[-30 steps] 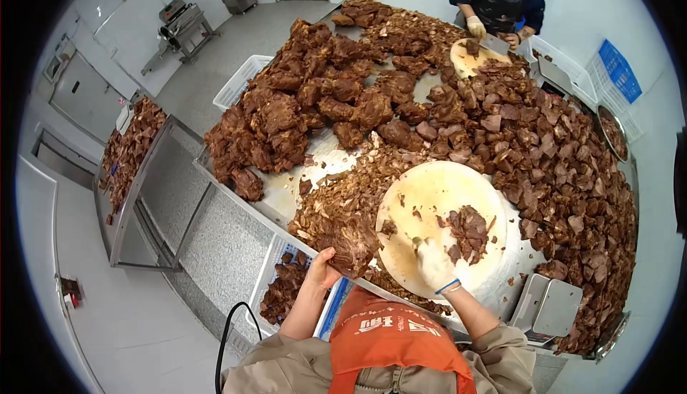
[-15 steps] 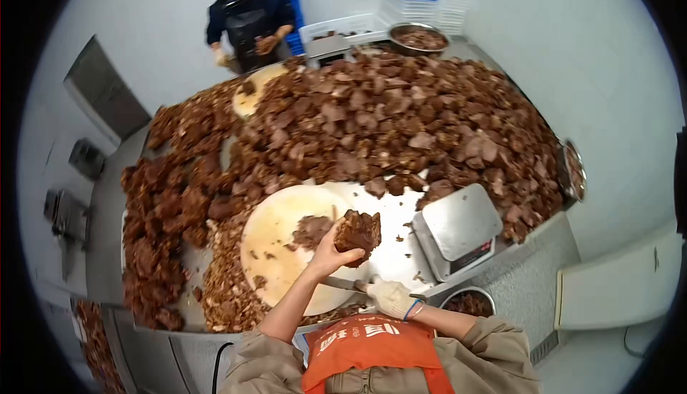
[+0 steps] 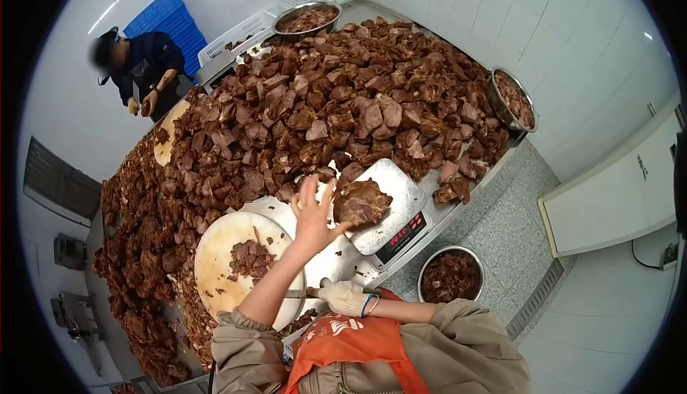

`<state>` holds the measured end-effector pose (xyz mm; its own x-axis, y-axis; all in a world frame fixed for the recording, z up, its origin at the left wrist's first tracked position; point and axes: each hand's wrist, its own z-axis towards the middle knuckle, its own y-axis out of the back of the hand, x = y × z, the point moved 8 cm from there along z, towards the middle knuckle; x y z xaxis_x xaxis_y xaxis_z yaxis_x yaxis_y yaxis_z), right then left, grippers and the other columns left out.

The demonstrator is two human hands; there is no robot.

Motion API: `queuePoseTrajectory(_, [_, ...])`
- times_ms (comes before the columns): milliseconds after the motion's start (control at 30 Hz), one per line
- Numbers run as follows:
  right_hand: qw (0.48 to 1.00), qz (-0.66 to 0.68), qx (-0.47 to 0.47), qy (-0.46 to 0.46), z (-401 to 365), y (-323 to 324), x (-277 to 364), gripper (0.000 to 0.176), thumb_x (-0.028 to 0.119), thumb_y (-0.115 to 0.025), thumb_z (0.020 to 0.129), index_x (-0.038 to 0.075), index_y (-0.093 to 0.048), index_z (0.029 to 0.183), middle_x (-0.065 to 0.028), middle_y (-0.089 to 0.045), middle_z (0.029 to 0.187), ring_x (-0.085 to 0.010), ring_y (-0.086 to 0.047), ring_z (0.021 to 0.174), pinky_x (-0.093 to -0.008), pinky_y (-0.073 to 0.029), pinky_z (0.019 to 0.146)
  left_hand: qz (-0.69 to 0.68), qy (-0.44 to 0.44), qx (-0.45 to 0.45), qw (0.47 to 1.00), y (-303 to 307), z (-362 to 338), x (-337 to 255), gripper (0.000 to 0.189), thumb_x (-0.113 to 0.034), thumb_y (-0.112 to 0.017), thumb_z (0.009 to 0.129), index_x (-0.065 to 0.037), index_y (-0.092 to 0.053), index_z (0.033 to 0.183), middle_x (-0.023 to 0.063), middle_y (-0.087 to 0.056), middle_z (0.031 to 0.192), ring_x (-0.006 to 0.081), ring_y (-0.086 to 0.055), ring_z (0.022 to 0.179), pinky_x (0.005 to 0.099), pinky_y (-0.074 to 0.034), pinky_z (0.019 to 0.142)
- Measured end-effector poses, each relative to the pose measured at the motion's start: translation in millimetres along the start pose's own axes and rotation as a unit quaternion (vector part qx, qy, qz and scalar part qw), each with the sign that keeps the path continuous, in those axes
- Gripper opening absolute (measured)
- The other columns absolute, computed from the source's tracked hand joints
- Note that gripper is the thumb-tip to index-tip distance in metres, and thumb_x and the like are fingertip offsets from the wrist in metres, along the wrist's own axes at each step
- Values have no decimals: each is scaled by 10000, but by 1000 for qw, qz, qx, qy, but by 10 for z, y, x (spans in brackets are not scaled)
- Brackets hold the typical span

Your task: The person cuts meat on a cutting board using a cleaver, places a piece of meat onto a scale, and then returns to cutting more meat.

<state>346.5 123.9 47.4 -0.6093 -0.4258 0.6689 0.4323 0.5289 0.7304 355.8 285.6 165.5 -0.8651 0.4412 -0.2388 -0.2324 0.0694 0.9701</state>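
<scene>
My bare left hand (image 3: 313,216) is open, fingers spread, right beside a large brown chunk of cooked meat (image 3: 363,203). That chunk rests on the metal pan of a digital scale (image 3: 402,192), whose red display is lit. In a white work glove, my right hand (image 3: 345,298) is closed on the handle of a knife (image 3: 295,294), low in front of my orange apron. The blade points left over the edge of a round cutting board (image 3: 215,251). Small meat pieces (image 3: 250,259) lie on the board.
A big heap of meat chunks (image 3: 322,100) covers much of the table. Steel bowls of meat stand at the back (image 3: 308,20), on the right edge (image 3: 512,99) and below the table's front edge (image 3: 451,274). A co-worker (image 3: 147,68) stands at the far left, near stacked blue crates (image 3: 168,25).
My left hand has carried the meat chunk right, onto the scale, and let go. The knife stays in my right hand. My view has turned right.
</scene>
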Motion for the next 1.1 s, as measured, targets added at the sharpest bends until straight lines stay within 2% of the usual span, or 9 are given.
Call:
queuePoseTrajectory(133, [999, 18, 43, 7, 28, 60, 68, 498, 95, -528, 841, 213, -511, 1325, -211, -539, 1033, -389, -650, 761, -485, -542, 648, -94, 171, -58, 979, 308, -297, 955, 707, -327, -731, 831, -116, -388, 1412, 243, -246, 1498, 412, -254, 1384, 540, -249, 1124])
queuePoseTrajectory(267, [998, 9, 57, 11, 47, 6, 94, 468, 82, -492, 852, 209, -519, 1302, -209, -542, 1038, -398, -650, 759, -485, -543, 634, -159, 172, -101, 967, 380, -506, 1041, 583, -216, -723, 840, -86, -467, 1347, 213, -293, 1480, 408, -330, 1351, 476, -318, 1099])
queuePoseTrajectory(567, [998, 4, 69, 3, -9, 94, 122, 503, 62, -506, 842, 197, -509, 1326, -219, -538, 1047, -404, -652, 816, -499, -540, 672, -191, 104, -66, 974, 198, -245, 465, 650, -221, -762, 798, -67, -447, 1346, 237, -290, 1473, 429, -367, 1323, 478, -362, 1068])
queuePoseTrajectory(700, [998, 2, 52, 20, 28, -32, 84, 547, 48, -517, 819, 206, -510, 1342, -207, -548, 1090, -383, -661, 778, -484, -540, 642, 92, -74, 50, 992, -116, -47, -534, 935, -348, -810, 694, -201, -316, 1474, 220, -228, 1508, 394, -182, 1422, 631, -244, 1092])
queuePoseTrajectory(800, [998, -10, 62, 24, 71, -202, 32, 585, 39, -536, 819, 239, -493, 1367, -206, -540, 1081, -364, -671, 791, -477, -542, 644, 154, -131, -24, 979, -586, 193, -818, 862, -235, -746, 706, -215, -336, 1464, 207, -303, 1467, 407, -281, 1368, 704, -264, 1005])
queuePoseTrajectory(967, [1000, 22, 14, 15, -77, -5, 17, 515, 30, -468, 849, 232, -550, 1315, -180, -591, 1075, -351, -660, 734, -444, -532, 596, -15, -43, -9, 999, -299, 555, -480, 725, -199, -752, 668, -119, -466, 1329, 200, -446, 1321, 352, -454, 1221, 520, -416, 931])
queuePoseTrajectory(1033, [999, 25, -13, 23, -91, 60, -13, 484, 63, -435, 885, 237, -542, 1323, -193, -568, 947, -370, -633, 721, -464, -514, 621, -274, 47, -76, 958, -55, 601, 79, 628, -200, -740, 684, -64, -508, 1252, 191, -557, 1220, 325, -570, 1100, 456, -476, 902])
queuePoseTrajectory(1067, [1000, 14, 1, 18, -97, 94, 7, 475, 74, -423, 895, 235, -538, 1327, -198, -565, 929, -372, -629, 731, -466, -512, 632, -536, 141, 22, 832, -122, 501, 384, 573, -194, -702, 726, -23, -521, 1243, 162, -634, 1135, 302, -642, 996, 429, -513, 884])
queuePoseTrajectory(1100, [1000, 20, 8, 14, -106, 104, 1, 477, 74, -396, 903, 215, -524, 1341, -205, -573, 938, -376, -628, 766, -468, -511, 657, -723, 166, 9, 670, -314, 335, 696, 526, -186, -677, 776, 2, -521, 1242, 139, -649, 1124, 273, -654, 992, 428, -533, 883])
